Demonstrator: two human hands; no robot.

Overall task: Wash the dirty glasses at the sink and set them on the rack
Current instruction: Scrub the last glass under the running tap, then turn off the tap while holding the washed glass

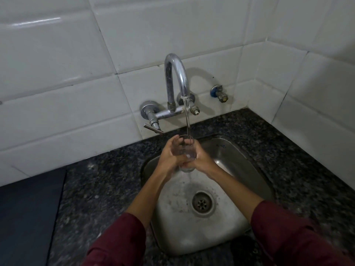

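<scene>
Two hands meet round one clear glass point(184, 153) held over the back of the sink point(247, 169), directly under the tap point(175, 77). Long axis of the glass: roughly upright, mouth up, so that the thin stream of water point(186, 120) falls straight into it. The left hand point(170, 157) wraps the glass from its own side, fingers curled toward the rim; the right hand point(201, 160) grips lower, near the base. Both lie equally near, since the glass sits between the palms and touches each. Whether any fingers reach inside the mouth cannot be told, as transparent wall and skin blur together.

Materials: smooth, thin-walled, cylindrical glass, probably slippery when wet; dull, water-spotted steel basin with a round perforated drain point(201, 204); polished chrome arched spout; speckled dark stone counter point(107, 179); glossy white wall tiles point(57, 73); dark red sleeves point(117, 244). No rack appears in view, so the direction of the later placing move remains unknown.
</scene>
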